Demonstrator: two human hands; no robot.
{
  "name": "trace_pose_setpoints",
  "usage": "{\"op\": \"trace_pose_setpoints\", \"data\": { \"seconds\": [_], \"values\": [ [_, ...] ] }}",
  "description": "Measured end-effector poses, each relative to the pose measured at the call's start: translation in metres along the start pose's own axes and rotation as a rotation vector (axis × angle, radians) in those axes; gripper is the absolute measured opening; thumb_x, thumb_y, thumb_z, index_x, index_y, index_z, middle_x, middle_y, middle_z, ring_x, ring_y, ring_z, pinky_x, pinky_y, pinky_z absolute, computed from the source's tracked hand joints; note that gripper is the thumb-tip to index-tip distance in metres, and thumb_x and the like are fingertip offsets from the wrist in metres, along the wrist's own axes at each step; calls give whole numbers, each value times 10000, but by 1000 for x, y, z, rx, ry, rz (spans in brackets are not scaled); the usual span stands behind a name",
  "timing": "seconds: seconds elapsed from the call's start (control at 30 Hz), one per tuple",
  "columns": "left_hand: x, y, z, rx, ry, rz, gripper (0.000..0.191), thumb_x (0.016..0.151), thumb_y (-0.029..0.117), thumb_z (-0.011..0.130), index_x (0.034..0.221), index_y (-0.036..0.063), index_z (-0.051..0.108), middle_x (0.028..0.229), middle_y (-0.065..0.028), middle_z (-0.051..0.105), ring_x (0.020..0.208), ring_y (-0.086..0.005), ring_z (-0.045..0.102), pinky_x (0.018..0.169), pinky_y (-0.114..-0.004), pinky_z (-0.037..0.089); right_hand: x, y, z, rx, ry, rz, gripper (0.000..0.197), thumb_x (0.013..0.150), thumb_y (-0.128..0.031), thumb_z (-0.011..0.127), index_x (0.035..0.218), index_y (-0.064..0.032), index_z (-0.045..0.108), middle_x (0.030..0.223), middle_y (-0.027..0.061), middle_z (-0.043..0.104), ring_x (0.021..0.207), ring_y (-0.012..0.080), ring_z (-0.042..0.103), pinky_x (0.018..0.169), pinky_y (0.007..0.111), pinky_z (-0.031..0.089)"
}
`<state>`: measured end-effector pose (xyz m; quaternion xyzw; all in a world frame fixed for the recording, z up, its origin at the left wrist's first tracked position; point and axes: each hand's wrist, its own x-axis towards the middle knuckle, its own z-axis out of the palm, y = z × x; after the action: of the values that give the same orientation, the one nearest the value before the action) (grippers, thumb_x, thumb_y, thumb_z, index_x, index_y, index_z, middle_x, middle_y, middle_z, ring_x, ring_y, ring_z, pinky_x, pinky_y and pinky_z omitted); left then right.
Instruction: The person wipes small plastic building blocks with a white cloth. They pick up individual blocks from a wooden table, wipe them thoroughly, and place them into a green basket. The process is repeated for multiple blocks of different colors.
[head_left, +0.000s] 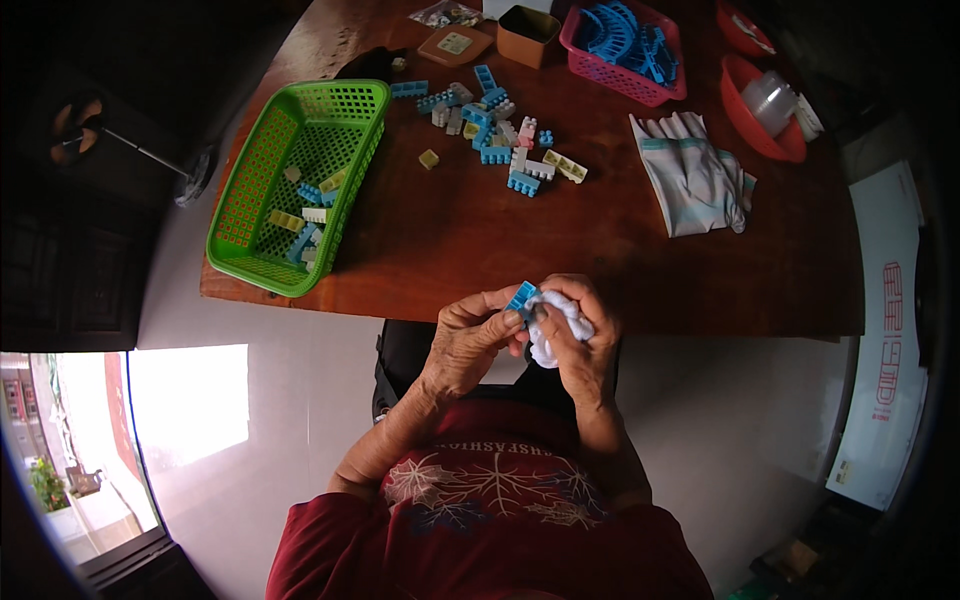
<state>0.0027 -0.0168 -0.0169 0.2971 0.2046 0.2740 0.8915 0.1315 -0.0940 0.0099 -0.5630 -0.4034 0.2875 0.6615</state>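
Note:
Just off the table's near edge, my left hand (469, 345) pinches a blue plastic building block (522, 296) between thumb and fingers. Bunched in my right hand (581, 330) is a white cloth (559, 326), which touches the block's right side. Beyond my hands, a loose pile of blue, white, yellow and pink blocks (495, 155) lies on the wooden table (450, 232). A green plastic basket (324, 259) to the left holds several more blocks, some yellow, blue and white.
Towards the right lies a folded striped cloth (686, 176). Farther back are a pink basket (622, 84) of blue track pieces, a brown square container (527, 37), its apparent lid (454, 45) and a clear bag (446, 13). A red bowl (784, 146) with clear plastic containers stands at the right edge.

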Motion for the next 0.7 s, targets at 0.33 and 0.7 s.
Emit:
{"op": "trace_pose_setpoints", "data": {
  "seconds": [0.33, 0.7],
  "values": [
    [-3, 8, 9, 278, -62, 125, 316, 838, 33, 633, 1151, 11, 594, 1022, -81, 629, 817, -165, 622, 692, -278, 539, -4, -2, 0, 228, 119, 163, 162, 831, -24, 649, 980, -25, 586, 883, 26, 605, 775, 66, 554, 673, 214, 468],
    [-1, 4, 3, 23, -77, -16, 423, 819, 20, 657, 1222, 18, 529, 1020, -65, 619, 821, -127, 606, 708, -261, 534, -6, -4, -4, -124, 167, -51, 170, 805, 13, 632, 962, -22, 579, 847, 45, 589, 716, 94, 563, 618, 217, 463]
  ]
}}
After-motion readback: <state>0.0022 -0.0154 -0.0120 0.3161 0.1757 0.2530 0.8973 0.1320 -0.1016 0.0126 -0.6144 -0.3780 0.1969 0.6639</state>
